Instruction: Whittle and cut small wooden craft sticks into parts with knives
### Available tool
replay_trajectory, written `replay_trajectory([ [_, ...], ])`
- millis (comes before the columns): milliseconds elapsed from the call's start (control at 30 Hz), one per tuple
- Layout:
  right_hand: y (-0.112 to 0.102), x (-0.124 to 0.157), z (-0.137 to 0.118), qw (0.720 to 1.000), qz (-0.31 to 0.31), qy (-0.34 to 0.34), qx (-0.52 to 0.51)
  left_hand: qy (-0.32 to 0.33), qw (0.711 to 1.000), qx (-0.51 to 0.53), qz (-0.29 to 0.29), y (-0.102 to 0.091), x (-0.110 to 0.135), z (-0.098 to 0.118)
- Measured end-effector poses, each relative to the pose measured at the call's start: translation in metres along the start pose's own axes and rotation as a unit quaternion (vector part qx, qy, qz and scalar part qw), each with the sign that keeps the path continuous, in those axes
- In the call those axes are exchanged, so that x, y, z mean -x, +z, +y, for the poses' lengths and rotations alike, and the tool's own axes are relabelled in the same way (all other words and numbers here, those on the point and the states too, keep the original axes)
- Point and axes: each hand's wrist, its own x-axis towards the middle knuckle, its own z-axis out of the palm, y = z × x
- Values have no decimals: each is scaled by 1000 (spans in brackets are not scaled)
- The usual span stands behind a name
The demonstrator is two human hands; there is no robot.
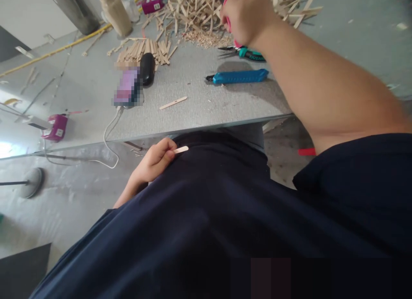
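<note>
Left hand (158, 158): pinching a craft stick (181, 150), on the near side of the blue utility knife (240, 76) and off to its left
Held stick's long axis: roughly sideways, free tip pointing right
Loose stick (174, 102): on the tabletop (199, 108), left of the knife
Right hand (246, 18): past the knife, well apart from the held stick, clenched round a pink-edged thing (228, 24), can't tell what tbh
Stick pile (193, 11): beyond the knife, right hand's nearer

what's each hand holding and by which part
Left hand: a wooden stick, one rounded end poking out, the gripped part hidden. Right hand: a pink-handled tool, by its handle; what kind cannot be told.
</note>
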Motion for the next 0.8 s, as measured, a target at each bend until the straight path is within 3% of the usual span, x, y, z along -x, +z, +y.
replay_trajectory([
  [67,13,10,-11,998,-36,-42,22,108,986,110,69,2,-16,7],
  [133,24,27,-26,994,-74,-74,40,186,958,208,72,5,-45,13],
  [200,36,51,-42,993,-88,-70,41,181,945,270,43,9,-77,21],
  [233,41,65,-49,994,-91,-58,32,148,946,286,43,12,-91,25],
  [333,55,109,-59,996,-73,-46,-38,121,940,311,72,22,-122,31],
  [433,63,145,-47,991,-28,-49,-120,99,938,330,45,33,-131,29],
  [567,66,165,-17,994,51,18,-93,100,945,307,52,37,-129,21],
  [667,65,167,-9,993,55,67,-80,114,947,291,78,35,-128,16],
  [800,64,171,-14,993,44,69,-85,100,961,234,105,34,-128,13],
])
